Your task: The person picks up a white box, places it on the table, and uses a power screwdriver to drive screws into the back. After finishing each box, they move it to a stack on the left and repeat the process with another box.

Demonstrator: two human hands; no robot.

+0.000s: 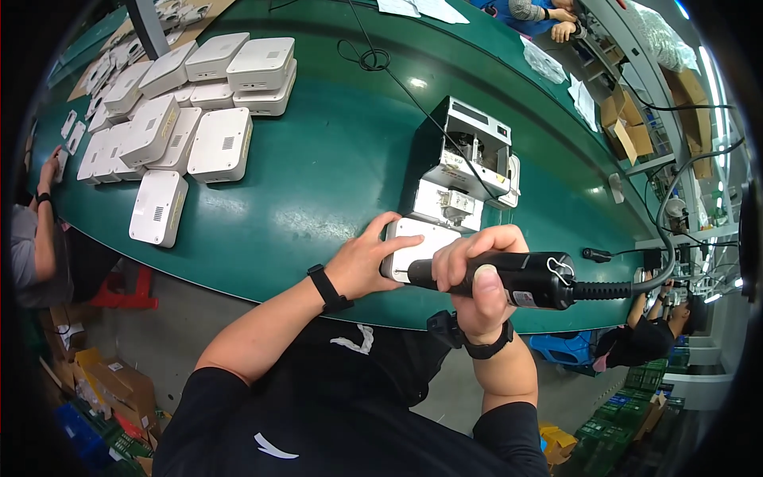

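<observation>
My right hand (477, 294) is wrapped round a black corded electric screwdriver (536, 274), held nearly level in the view. Its front end points left, over the lower edge of a white plastic box (417, 238) on the bench. My left hand (362, 266) grips that box by its left end, thumb across the top and fingers round the far side. The screwdriver hides the tip of the tool and part of the box. Just beyond the box stands a black and white screw feeder (469, 155) with a metal pick-up block at its front.
Stacked white boxes (222, 143) cover the left of the green bench (334, 159). A thin black cable (413, 99) runs over the feeder. The screwdriver's thick cord (608, 291) curves up at right. Co-workers sit at left, far side and right; a red stool (131, 290) is below.
</observation>
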